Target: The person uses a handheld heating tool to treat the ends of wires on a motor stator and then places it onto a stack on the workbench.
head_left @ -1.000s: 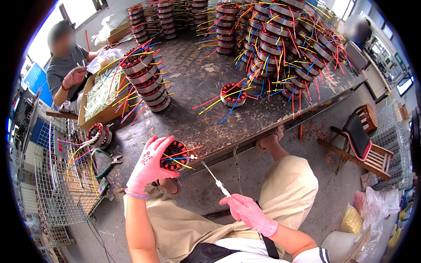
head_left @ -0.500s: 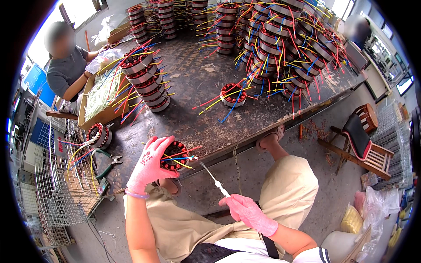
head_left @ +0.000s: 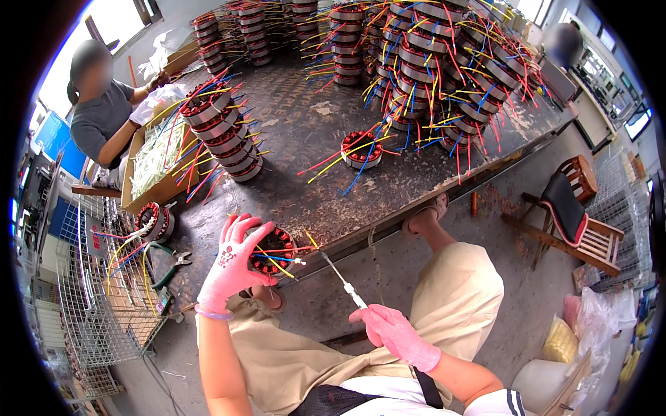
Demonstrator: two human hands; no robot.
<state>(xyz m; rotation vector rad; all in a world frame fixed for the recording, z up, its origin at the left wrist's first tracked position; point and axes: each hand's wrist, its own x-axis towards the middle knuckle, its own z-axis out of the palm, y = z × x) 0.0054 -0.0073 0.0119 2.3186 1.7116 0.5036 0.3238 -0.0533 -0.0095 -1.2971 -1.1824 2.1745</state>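
My left hand, in a pink glove, grips a motor stator by its rim at the table's near edge. This ring has red windings, and red, yellow and blue wire leads stick out to its right, with a small white bit at one end. Lower right, my right hand, also gloved in pink, is closed round a slim tool with a white body and a thin metal shaft. The shaft's tip points up-left, close to the lead ends; whether it touches one I cannot tell.
Stator stacks stand on the dark table, with a single stator nearer. At left are green-handled pliers, a stator with white-tied leads, a carton of pale sleeves and a wire cage. A co-worker sits beyond; a chair stands right.
The stator has shifted slightly left in my left hand. A yellow lead near the tool's tip now stands up, and the white bit sits lower. The co-worker's hands have moved.
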